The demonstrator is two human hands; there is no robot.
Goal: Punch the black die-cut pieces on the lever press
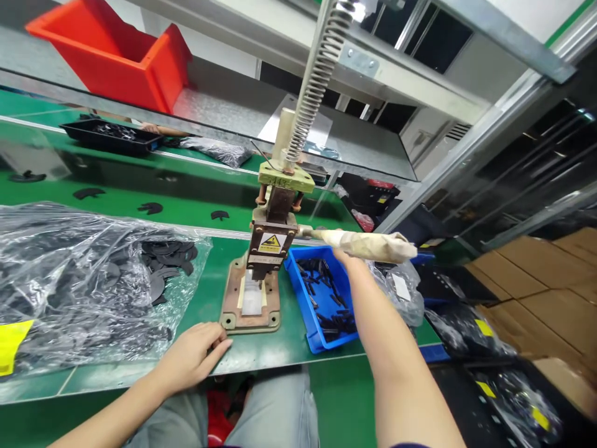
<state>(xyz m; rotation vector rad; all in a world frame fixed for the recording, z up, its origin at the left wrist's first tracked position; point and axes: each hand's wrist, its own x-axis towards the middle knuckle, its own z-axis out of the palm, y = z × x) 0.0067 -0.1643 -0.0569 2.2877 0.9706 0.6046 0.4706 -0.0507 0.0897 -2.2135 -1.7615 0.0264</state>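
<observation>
My left hand [201,350] rests at the bench's front edge, by the near left corner of a hand press [274,239]. Its fingers are curled in beside the thumb; whatever they might hold is hidden. My right hand [344,256] is at the press's tape-wrapped lever handle [373,245], which sticks out to the right. The handle hides most of the fingers, but the hand appears closed on it. Below the press head, a pale metal plate [252,301] lies on the brownish base [232,306]. Just right of the press stands a blue bin [318,341] with small black parts inside.
On the left lies a clear plastic bag [93,298] of flat black parts. Several curved black pieces [150,208] lie on the green strip behind it. A red bin [144,78] stands on the shelf above. Cardboard boxes [550,267] and bagged parts [403,289] fill the right side.
</observation>
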